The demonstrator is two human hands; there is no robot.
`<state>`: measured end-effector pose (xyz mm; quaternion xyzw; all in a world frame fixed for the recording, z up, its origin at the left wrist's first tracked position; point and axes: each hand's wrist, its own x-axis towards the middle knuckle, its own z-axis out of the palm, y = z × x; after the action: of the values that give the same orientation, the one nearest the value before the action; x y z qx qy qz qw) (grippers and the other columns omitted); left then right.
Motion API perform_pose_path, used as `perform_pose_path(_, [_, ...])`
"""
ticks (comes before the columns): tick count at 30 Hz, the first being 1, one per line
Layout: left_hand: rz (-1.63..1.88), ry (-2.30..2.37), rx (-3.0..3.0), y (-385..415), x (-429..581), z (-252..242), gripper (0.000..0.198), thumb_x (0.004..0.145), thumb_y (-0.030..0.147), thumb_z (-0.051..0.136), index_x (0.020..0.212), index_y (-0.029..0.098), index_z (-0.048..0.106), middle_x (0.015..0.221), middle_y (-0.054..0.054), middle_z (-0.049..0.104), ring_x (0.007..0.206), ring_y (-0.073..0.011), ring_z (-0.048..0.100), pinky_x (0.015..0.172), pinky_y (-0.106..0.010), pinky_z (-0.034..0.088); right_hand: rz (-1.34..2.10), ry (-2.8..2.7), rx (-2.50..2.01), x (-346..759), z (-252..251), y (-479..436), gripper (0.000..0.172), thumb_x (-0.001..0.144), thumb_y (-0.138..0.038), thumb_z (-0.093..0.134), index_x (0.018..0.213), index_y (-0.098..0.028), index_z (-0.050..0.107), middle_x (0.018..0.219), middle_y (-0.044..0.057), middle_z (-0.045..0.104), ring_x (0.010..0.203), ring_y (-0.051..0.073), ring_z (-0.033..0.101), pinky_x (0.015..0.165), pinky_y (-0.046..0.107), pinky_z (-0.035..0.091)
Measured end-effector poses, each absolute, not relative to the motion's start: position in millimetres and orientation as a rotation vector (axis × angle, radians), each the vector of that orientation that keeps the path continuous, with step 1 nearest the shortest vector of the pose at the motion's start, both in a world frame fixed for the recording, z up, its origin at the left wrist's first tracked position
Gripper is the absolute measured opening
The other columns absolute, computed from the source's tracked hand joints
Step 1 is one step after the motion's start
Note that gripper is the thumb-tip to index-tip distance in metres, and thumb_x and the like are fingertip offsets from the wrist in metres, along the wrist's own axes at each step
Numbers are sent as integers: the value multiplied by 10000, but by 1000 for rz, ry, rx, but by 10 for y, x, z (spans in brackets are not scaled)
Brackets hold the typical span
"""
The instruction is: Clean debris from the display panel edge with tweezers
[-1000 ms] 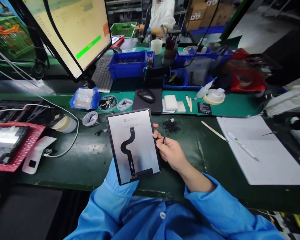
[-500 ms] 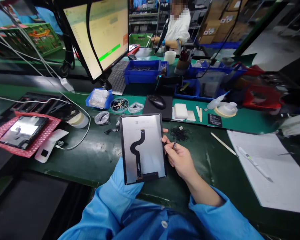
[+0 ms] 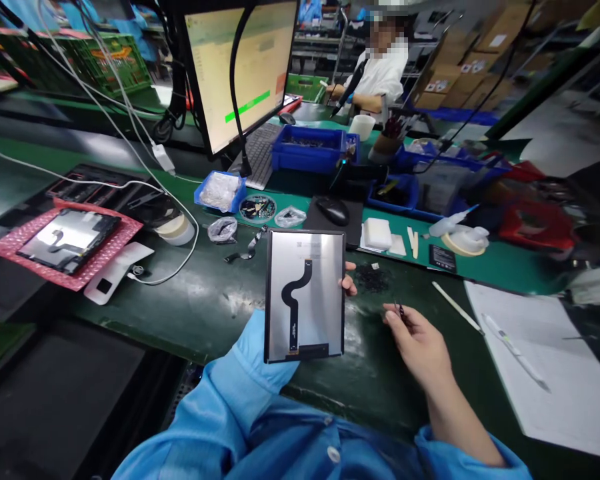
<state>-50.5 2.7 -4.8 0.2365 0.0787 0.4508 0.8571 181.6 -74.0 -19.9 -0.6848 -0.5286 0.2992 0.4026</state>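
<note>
My left hand [image 3: 349, 285] supports a tablet screen panel [image 3: 320, 300] from beneath, its fingertips curled round the right edge. The panel's silver back faces up, with an S-shaped black flex cable [image 3: 289, 297] running along it. To the right, apart from the panel, my right hand [image 3: 420, 343] pinches a pair of dark tweezers [image 3: 401, 311], mostly hidden by the fingers. Just beyond that hand lies a heap of small black scraps [image 3: 371, 277]. A loose flex cable [image 3: 247, 251] rests on the bench past the panel's upper left corner.
Another panel lies on pink bubble wrap [image 3: 10, 243] at left, beside a white cable [image 3: 193, 233]. A monitor [image 3: 250, 73], blue bins [image 3: 305, 160] and a mouse [image 3: 334, 211] stand beyond. Paper with a pen [image 3: 515, 353] lies at right. A person in white works across the bench.
My right hand has moved away from the panel's right edge, to the right, with the tweezers still in its fingers. The left hand keeps holding the panel. The camera view has shifted left.
</note>
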Motion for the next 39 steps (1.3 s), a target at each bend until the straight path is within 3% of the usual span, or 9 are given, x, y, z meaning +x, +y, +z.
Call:
perform_pose_path(3, [933,144,509,31,-515,-39,633,752,659,596,1100,157,763,818,-109,561,887,-253,583,963,-439,466,520,-1368,-1977,2186,-304,-873,535,806,-627,600,1083,-192,743,1051,140,771,938,308,720,856,461,566])
perform_pose_path(8, [938,108,508,2,-539,13,659,811,647,550,1149,112,735,850,-110,570,912,-247,595,971,-399,480,240,-1470,-2134,2466,-296,-962,476,824,-538,519,1043,-188,756,1035,157,746,940,349,694,860,523,549])
perform_pose_path(12, [972,156,490,-37,-560,68,622,862,598,531,1168,86,707,863,-111,598,906,-245,619,969,-406,512,218,-1474,-1840,2278,-52,-939,285,820,-463,630,890,-207,735,968,172,735,987,378,667,943,576,500])
perform_pose_path(14, [949,154,475,-37,-560,56,618,916,584,473,1214,88,688,903,-112,612,972,-264,636,1032,-418,502,294,-1472,-1778,2089,75,-898,243,897,-439,613,937,-229,727,1033,149,744,1043,332,675,971,505,508])
perform_pose_path(17, [933,180,404,-11,-531,-18,520,957,507,454,1201,109,684,879,-88,610,982,-262,657,1027,-397,515,466,-1458,-1692,1748,184,-764,286,968,-469,551,975,-229,707,858,58,740,810,229,707,771,377,567])
perform_pose_path(22, [960,249,332,22,-483,-82,523,903,571,506,1162,146,669,842,-75,594,935,-248,665,954,-392,553,873,-1454,-1321,1295,91,-469,357,981,-427,505,698,-219,570,592,-24,534,550,134,495,559,274,410])
perform_pose_path(27, [960,332,289,41,-436,-89,655,878,701,412,1150,155,651,836,-88,567,890,-241,636,961,-435,533,992,-1457,-1306,1218,-117,-447,442,969,-454,510,592,-223,502,539,-33,466,536,122,443,545,268,371])
perform_pose_path(34, [1055,378,298,43,-357,-64,585,809,684,540,1096,188,653,814,-52,528,865,-198,596,1005,-412,510,1713,-1386,-1010,1091,-168,-599,233,816,-402,749,843,-186,668,690,-26,654,633,138,599,625,270,512])
perform_pose_path(39, [1035,382,366,18,-384,0,632,777,678,592,1168,184,647,855,-47,531,903,-187,587,1040,-399,499,1815,-1561,-856,1009,-170,-728,150,760,-271,769,711,-192,652,699,-19,694,683,163,634,721,315,558])
